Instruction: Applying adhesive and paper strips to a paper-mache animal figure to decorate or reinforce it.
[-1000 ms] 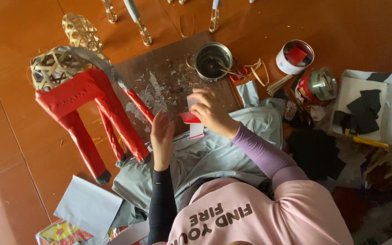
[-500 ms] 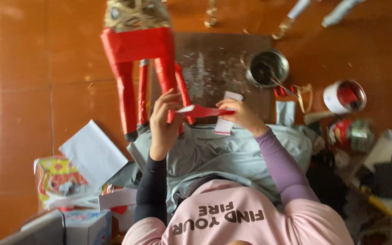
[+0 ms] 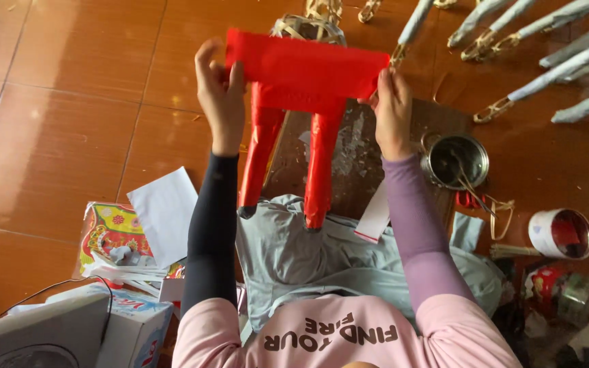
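metal pot [image 3: 455,161] holding sticks, red-lined can [image 3: 561,234]

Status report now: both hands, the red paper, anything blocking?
Left hand and right hand grip red paper strip by its ends. Strip stretched flat above red-wrapped frame. Nothing between them.

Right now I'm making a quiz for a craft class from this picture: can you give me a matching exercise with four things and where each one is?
Things:
1. red paper sheet
2. metal pot
3. white paper sheet
4. red-lined tin

Places:
a. on the floor, beside the black-sleeved arm
b. stretched between the left hand and the right hand
c. on the floor, outward of the metal pot
d. just beyond the purple-sleeved wrist, sticks standing in it

Pairs: 1-b, 2-d, 3-a, 4-c
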